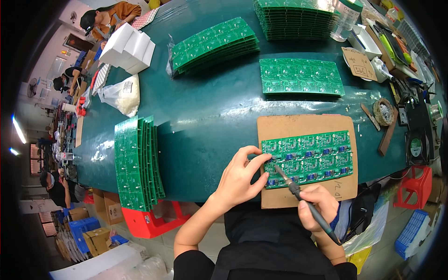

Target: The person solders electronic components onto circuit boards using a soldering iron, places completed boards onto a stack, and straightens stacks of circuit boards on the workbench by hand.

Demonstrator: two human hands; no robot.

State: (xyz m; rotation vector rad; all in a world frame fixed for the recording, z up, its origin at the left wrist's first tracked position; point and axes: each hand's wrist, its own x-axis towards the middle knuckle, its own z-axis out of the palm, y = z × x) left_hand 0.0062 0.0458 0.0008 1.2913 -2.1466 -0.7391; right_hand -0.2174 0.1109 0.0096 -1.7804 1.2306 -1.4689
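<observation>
A green circuit board [322, 156] with rows of small blue parts lies on a brown cardboard sheet [303, 198]. At its left end, my left hand [239, 177] is bent, with forefinger and thumb tips against the board's edge, the forefinger beside a blue part. My right hand [319, 205] grips a soldering iron [310, 205] like a pen. The iron's tip points up and left, close to the board's left end near my left fingertips. Whether the tip touches a joint is too small to tell.
Stacks of green boards stand on the green table: a left stack [135, 163], a back stack [214, 44] and a right stack [301, 77]. A round tip cleaner [383, 112] and solder spool [436, 112] are at right. A co-worker [114, 18] sits far left, and red stools [154, 219] stand below.
</observation>
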